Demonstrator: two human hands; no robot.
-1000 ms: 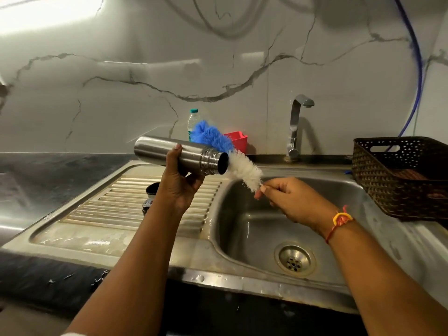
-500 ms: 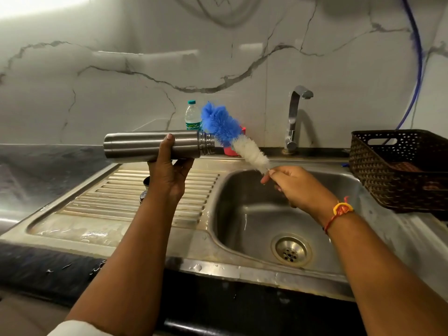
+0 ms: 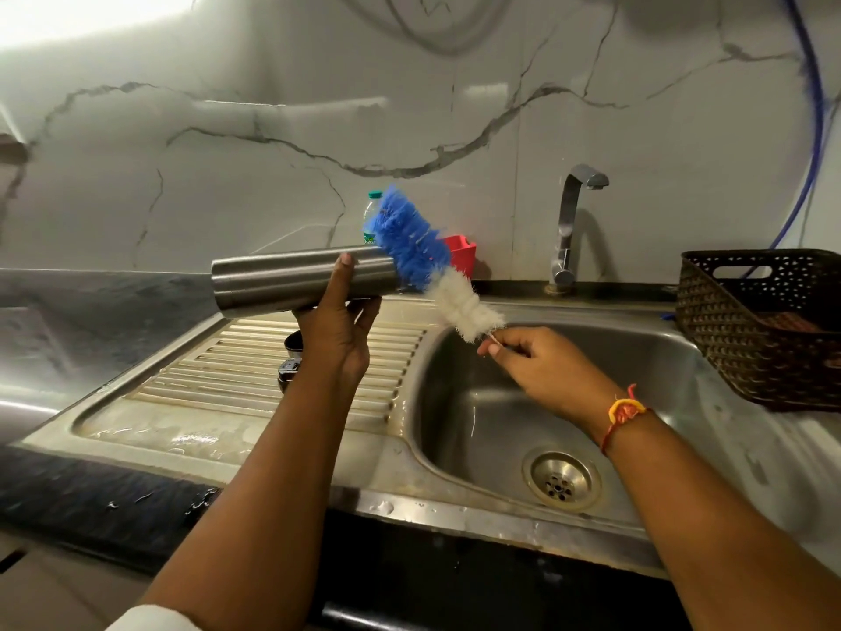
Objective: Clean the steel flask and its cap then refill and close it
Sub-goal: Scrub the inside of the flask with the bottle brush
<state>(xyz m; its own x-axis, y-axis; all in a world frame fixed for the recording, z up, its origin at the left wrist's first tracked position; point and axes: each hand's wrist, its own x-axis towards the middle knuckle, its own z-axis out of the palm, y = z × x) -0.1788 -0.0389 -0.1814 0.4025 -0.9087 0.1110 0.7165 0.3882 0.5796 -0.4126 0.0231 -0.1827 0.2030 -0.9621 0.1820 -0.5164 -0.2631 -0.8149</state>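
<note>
**Flask held sideways over the sink, brush at its mouth**

My left hand (image 3: 339, 330) held the steel flask (image 3: 300, 284) on its side, up in the air above the ribbed draining board (image 3: 218, 371). The fingers of that hand were wrapped around the flask, with the thumb on top. The open end of the flask pointed to the right.

My right hand (image 3: 541, 371) pinched the thin wire end of the bottle brush (image 3: 437, 275). The fingers were closed tight on it. The brush sloped up and to the left. Its white part was near my hand, and its blue part sat right at the mouth of the flask. I could not tell if the blue tip was inside the flask or just behind it.

Under my left arm, two small dark things (image 3: 291, 357) stood on the draining board. I could not tell which was the cap.

The sink bowl (image 3: 660, 357) was on the right, with its drain (image 3: 562, 480) near me. The tap (image 3: 571, 220) stood at the far side. A small plastic bottle (image 3: 372, 216) and a red tub (image 3: 462, 255) stood by the far wall. A dark basket (image 3: 746, 339) sat on the bench at the far right.
</note>
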